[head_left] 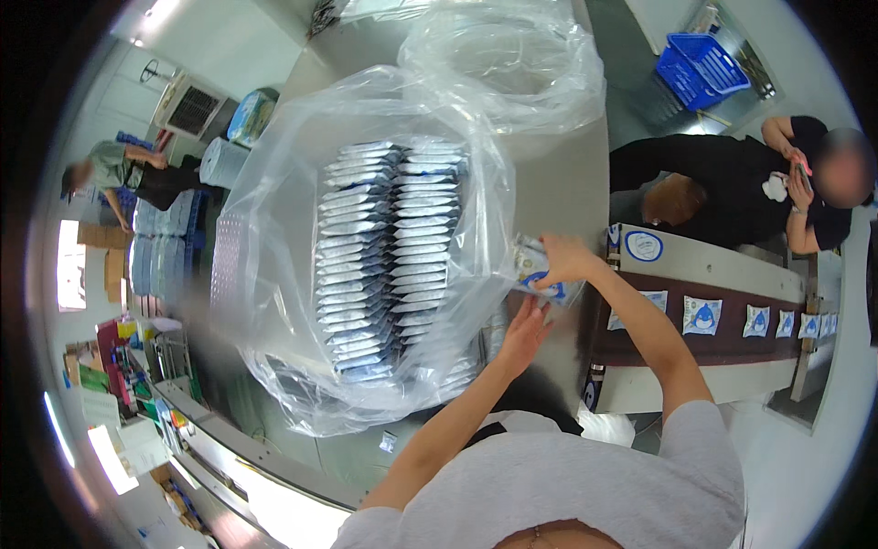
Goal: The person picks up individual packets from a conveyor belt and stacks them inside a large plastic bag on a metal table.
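At the edge of the metal table, my right hand (569,260) is closed round a small white and blue packet (530,266), its thumb across the front. Just below, my left hand (525,337) has its fingers stretched out toward the packet's lower end; whether they touch it I cannot tell. To the left lies a large clear plastic bag (274,274), its mouth spread wide. Inside it, silvery packets (425,233) stand on edge in two long rows, packed tightly. More packets show blurred through the film near my left forearm.
On the right, a dark conveyor belt (732,343) carries a line of white and blue packets (702,316) up to the table (562,178). A person (722,174) sits beyond it, holding a phone. Another clear bag (503,64) lies at the far end. A second person (151,174) stands at left.
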{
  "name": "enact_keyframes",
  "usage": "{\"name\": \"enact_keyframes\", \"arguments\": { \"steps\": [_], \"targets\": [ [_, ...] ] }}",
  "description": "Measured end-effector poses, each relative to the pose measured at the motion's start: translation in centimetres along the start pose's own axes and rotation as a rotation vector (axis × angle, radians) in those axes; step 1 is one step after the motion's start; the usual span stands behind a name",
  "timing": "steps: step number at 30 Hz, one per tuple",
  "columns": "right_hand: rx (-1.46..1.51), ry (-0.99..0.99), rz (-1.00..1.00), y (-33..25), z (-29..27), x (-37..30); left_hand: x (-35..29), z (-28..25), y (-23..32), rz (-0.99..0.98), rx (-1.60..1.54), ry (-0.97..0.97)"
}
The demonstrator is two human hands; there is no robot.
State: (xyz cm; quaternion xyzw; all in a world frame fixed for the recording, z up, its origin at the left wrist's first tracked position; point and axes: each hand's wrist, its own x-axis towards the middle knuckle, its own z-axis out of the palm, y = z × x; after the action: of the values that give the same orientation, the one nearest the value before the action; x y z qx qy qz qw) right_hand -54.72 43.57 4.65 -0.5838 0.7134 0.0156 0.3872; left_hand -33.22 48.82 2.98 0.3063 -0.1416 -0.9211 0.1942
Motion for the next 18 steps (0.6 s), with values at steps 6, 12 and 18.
{"name": "enact_keyframes", "arguments": {
  "steps": [6, 12, 18],
  "targets": [
    [-0.638, 0.608, 0.126, 0.0, 3.7, 1.6, -13.2, 5.9, 9.0, 0.068, 1.191, -0.257],
    [0.006, 0.485, 0.291, 1.1, -0.4, 1.3, -16.1, 4.4, 14.7, 0.759, 1.962, 0.308],
    [1.347, 0.798, -0.224, -11.2, -5.0, -8.0, -15.2, -3.2, 17.1, -0.269, 1.888, 0.367]
  ]
}}
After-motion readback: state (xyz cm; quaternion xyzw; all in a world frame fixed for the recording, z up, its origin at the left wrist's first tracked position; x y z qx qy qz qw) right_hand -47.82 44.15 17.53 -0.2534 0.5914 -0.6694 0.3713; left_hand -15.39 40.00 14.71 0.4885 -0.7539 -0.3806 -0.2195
